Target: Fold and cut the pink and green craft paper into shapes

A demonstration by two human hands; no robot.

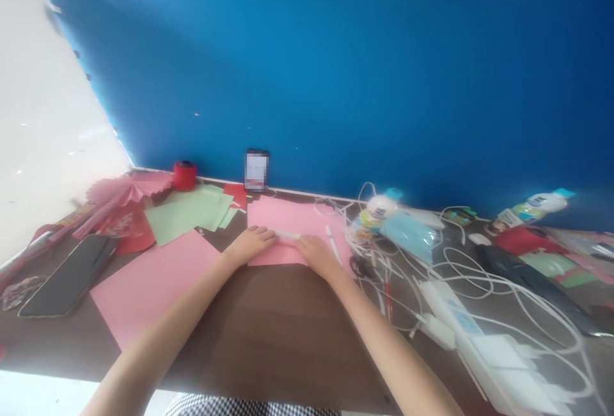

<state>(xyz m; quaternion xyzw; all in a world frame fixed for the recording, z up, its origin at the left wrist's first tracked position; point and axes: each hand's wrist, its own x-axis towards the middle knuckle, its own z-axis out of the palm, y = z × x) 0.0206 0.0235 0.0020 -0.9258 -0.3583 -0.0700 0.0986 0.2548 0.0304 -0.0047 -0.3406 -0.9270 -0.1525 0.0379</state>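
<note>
A pink paper sheet point(295, 221) lies on the dark brown table point(268, 326) in front of me. My left hand point(250, 242) rests on its near left edge, fingers lying flat. My right hand point(315, 253) rests on the near right part, fingers flat and pointing left. Between the fingertips lies a thin white stick-like thing point(288, 234); whether either hand grips it I cannot tell. A white pen point(332, 242) lies on the sheet just right of my right hand.
A larger pink sheet point(153, 285) and a dark tablet point(67, 275) lie at the left, with green papers point(192, 211), pink paper fans point(127, 189) and a red tape roll point(185, 175) behind. A phone point(256, 170) leans on the blue wall. White cables, chargers point(474, 326) and bottles crowd the right.
</note>
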